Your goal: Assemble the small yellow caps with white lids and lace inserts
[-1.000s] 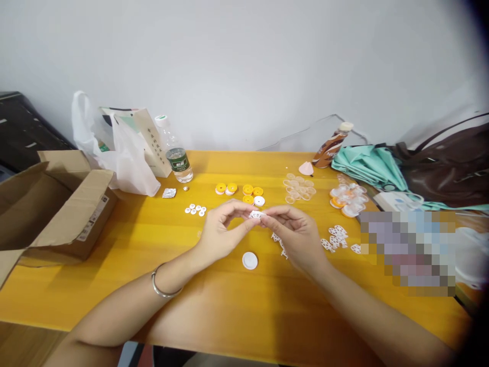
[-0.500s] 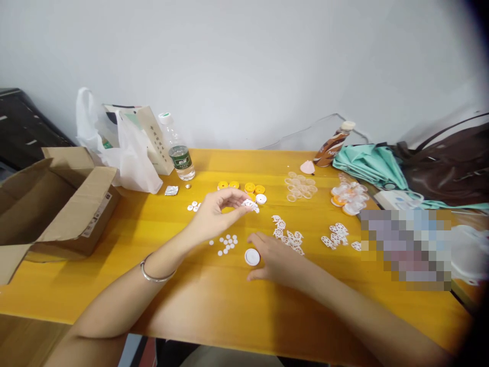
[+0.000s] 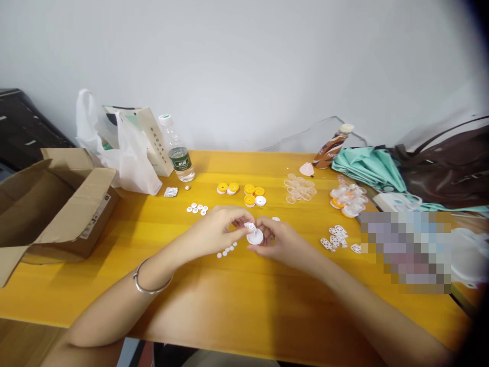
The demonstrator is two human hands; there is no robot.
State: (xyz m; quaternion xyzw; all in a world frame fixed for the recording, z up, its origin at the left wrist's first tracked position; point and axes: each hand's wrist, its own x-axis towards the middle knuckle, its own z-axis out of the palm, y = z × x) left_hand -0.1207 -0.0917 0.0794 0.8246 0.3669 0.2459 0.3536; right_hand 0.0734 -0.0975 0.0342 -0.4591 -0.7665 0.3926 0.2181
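Both hands have come together again at the table's centre since half a second ago, when the right hand lay flat beside the white cap and the left hovered apart with a small white piece. Now, on the orange-yellow table (image 3: 237,300), an open cardboard box (image 3: 57,204) sits at nine o'clock, with a white plastic bag (image 3: 132,163) and a paper bag (image 3: 151,137) behind it toward ten o'clock. At two to three o'clock lie a brown handbag (image 3: 446,168) and a folded teal umbrella (image 3: 367,165). A clear water bottle (image 3: 178,150) stands upright at eleven o'clock, and a brown drink bottle (image 3: 331,147) leans at one o'clock. The left hand (image 3: 214,232), a silver bracelet (image 3: 147,288) on its wrist, pinches a small white lattice piece (image 3: 249,225) between thumb and forefinger, fingers pressed close. The right hand (image 3: 282,242) meets it from three o'clock, its fingertips closed on the round white cap (image 3: 254,236), which is lifted just off the table at dead centre, the lattice piece touching its upper edge. At twelve o'clock from the hands sit yellow caps (image 3: 244,189); clear rings (image 3: 300,187) lie near one o'clock, and beyond them a heap of orange-and-clear parts (image 3: 349,199). More white lattice pieces (image 3: 336,237) are scattered at three o'clock. Small white discs (image 3: 196,209) lie at eleven o'clock, and others (image 3: 226,250) just below the left hand's fingers.
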